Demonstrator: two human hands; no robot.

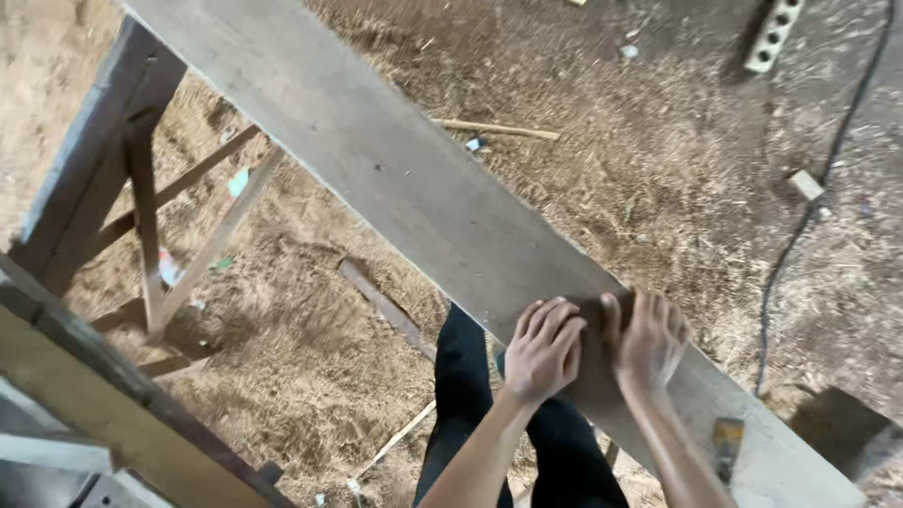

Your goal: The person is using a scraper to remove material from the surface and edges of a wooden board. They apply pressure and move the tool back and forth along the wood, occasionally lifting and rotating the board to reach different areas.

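Note:
A long grey wooden plank [395,179] runs diagonally from the top left to the bottom right. Both my hands rest on its lower part, side by side. My left hand [544,350] and my right hand [651,341] press with curled fingers on a dark brown sheet [594,369], much like sandpaper, that lies flat on the plank between and under them. Most of the sheet is hidden by my fingers. My dark trouser legs [463,395] show below the plank.
A wooden trestle frame [141,216] stands at the left over a sawdust-covered floor [658,179]. A black cable [800,235] snakes down the right side. A white block with holes [773,33], a thin stick [499,129] and small offcuts lie about. A small tool [726,442] lies on the plank's low end.

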